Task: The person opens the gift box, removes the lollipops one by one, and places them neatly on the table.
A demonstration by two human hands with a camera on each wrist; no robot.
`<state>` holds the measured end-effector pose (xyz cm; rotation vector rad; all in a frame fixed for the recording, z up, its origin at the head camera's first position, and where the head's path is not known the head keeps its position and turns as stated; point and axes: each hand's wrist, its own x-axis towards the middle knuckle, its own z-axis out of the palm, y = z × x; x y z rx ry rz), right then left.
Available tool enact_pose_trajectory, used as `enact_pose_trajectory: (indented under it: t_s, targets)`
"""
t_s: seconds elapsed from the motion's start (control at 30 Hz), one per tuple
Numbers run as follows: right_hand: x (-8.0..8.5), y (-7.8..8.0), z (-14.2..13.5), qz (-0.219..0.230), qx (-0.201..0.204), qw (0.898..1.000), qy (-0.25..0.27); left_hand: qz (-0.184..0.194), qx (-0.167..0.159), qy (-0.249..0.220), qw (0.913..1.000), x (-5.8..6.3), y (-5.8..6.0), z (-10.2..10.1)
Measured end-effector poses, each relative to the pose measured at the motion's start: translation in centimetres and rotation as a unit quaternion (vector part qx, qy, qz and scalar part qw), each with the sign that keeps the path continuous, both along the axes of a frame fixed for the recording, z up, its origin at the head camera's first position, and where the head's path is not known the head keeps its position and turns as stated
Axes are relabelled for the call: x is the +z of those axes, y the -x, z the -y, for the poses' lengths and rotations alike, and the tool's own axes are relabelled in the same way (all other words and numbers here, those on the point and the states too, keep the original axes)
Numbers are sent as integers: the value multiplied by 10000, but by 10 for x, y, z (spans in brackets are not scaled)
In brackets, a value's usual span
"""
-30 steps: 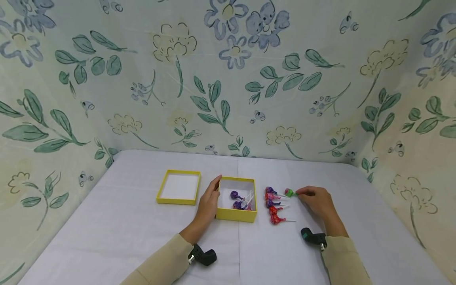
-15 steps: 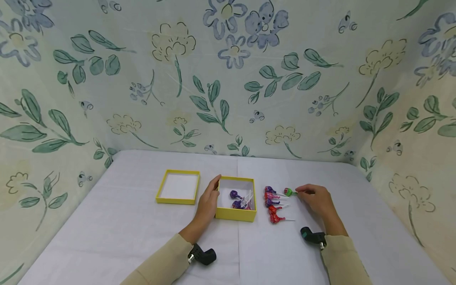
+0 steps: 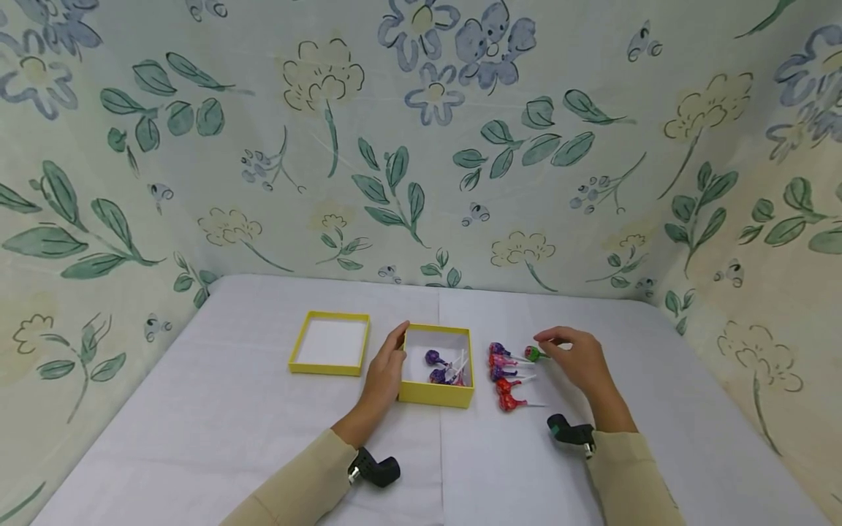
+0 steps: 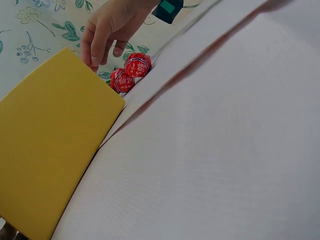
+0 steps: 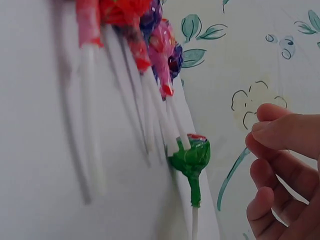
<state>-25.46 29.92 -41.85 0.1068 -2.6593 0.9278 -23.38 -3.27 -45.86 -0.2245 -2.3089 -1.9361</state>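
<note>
My left hand [image 3: 381, 372] holds the left side of an open yellow box [image 3: 435, 394], its fingers at the far left corner. Inside lie purple-wrapped lollipops [image 3: 437, 375] with white sticks, partly overlapping. Right of the box, several lollipops [image 3: 509, 402] in red, pink and purple wrappers form a column, sticks pointing right. A green-wrapped lollipop [image 5: 192, 155] lies just right of the column's far end. Above its stick hovers my right hand [image 3: 580, 358], thumb and forefinger close together, the other fingers loosely bent, nothing held. The left wrist view shows mostly the box's yellow outer wall [image 4: 55, 145].
A shallow yellow-rimmed lid [image 3: 327, 370], white inside, lies left of the box. White cloth [image 3: 197, 409] covers the table. Behind and at both sides hangs a flower-patterned curtain [image 3: 395, 241]. A black camera [image 3: 569, 431] is strapped to my right wrist, another [image 3: 375, 469] to my left.
My right hand has let go of the green lollipop's stick and risen slightly up and left. The lollipop stays on the cloth. My left hand and the box have not moved.
</note>
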Motion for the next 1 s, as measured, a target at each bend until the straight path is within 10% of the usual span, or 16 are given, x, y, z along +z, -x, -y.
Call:
enact_pose_trajectory:
  t_s: [0.13, 0.37, 1.0]
  targets:
    - [-21, 18, -1, -441, 259, 9985, -196, -14, 4, 16, 10000, -1, 1, 1]
    - [14, -11, 42, -206, 681, 9974, 86, 21, -64, -58, 10000, -3, 0, 2]
    - [26, -26, 100, 386, 1352, 9894, 358, -10, -7, -30, 10000, -5, 2, 1]
